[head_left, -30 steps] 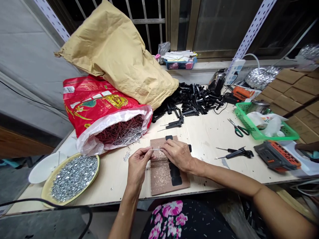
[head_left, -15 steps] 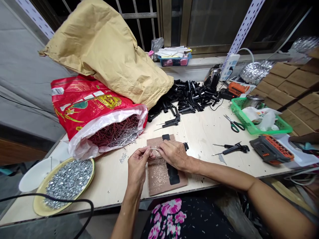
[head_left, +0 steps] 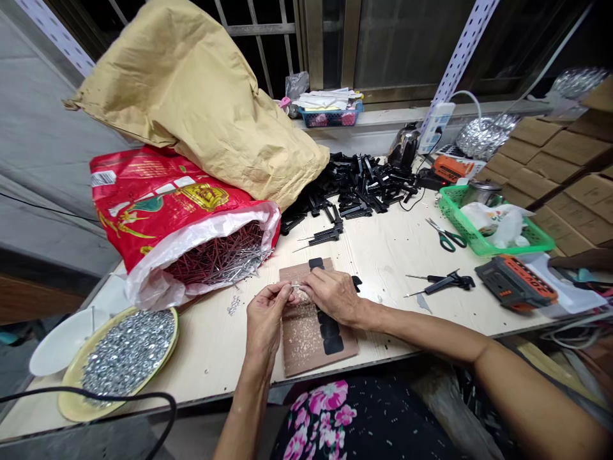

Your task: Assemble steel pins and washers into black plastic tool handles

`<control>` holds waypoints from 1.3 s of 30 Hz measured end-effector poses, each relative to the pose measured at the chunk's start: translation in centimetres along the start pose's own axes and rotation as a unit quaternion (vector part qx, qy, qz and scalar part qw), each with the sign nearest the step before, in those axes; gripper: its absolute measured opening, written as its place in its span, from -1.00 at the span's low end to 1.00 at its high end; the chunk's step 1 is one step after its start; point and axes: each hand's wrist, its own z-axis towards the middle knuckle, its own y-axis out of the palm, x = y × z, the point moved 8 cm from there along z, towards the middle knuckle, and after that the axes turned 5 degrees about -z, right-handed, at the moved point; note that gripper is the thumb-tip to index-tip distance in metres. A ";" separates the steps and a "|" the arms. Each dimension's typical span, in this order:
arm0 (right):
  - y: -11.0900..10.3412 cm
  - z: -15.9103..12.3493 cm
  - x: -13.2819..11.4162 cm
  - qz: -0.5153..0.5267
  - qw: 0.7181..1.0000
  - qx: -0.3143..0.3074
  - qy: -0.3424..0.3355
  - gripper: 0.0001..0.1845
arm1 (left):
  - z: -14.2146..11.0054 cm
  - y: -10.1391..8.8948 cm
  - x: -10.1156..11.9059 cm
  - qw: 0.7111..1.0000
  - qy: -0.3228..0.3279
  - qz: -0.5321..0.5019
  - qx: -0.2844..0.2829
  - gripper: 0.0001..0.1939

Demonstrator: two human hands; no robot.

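Observation:
My left hand [head_left: 269, 314] and my right hand [head_left: 334, 295] meet over a brown board [head_left: 301, 354]. Between their fingertips a short, thin silver rod [head_left: 295, 285] lies level, pinched from both sides; its ends are hidden by the fingers. A strip of black pads [head_left: 332, 345] runs along the board, partly under my right hand, and pale crumbs are scattered on the board. Left of the board lies a little cluster of small metal pieces [head_left: 234, 305].
A red bag [head_left: 158, 204] of thin rods and a yellow bowl [head_left: 71, 406] of metal washers stand left. Behind are a paper sack [head_left: 201, 102] and piled black parts [head_left: 366, 182]. Scissors [head_left: 446, 236], a green basket [head_left: 479, 243] and a battery pack [head_left: 514, 284] lie right.
The view has shifted slightly. Both hands keep their pinch on the thin rod over the board, with hardly any movement.

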 end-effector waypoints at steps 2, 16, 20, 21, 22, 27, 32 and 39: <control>0.3 0.1 0.4 0.034 0.999 -0.026 0.023 -0.71 | 0.0 0.1 0.0 1.000 0.003 0.006 -0.002 -0.65; 0.1 -1.1 6.9 0.082 0.995 -0.035 0.033 -0.80 | 0.2 1.4 -1.5 0.988 -0.007 0.156 -0.006 -0.44; 1.5 0.1 9.2 0.018 0.998 -0.057 0.006 -0.78 | 0.0 1.2 -0.8 0.942 0.107 0.318 0.003 -0.54; 1.9 0.3 9.5 0.005 0.998 -0.061 -0.002 -0.77 | -0.1 1.2 -0.9 0.928 0.129 0.348 0.001 -0.55; 2.2 0.3 9.6 -0.004 0.998 -0.063 -0.011 -0.76 | -0.1 1.3 -1.1 0.918 0.144 0.370 -0.001 -0.56; 3.3 -2.9 6.8 0.017 0.982 -0.098 -0.159 -0.69 | -0.2 0.9 -2.1 0.895 0.179 0.409 0.017 -0.56; 3.0 -3.4 5.9 0.027 0.966 -0.120 -0.228 -0.69 | -0.4 1.1 -2.1 0.877 0.199 0.437 0.022 -0.61; 2.8 -4.7 4.3 0.074 0.933 -0.165 -0.309 -0.71 | -0.6 1.2 -2.1 0.866 0.206 0.455 0.030 -0.63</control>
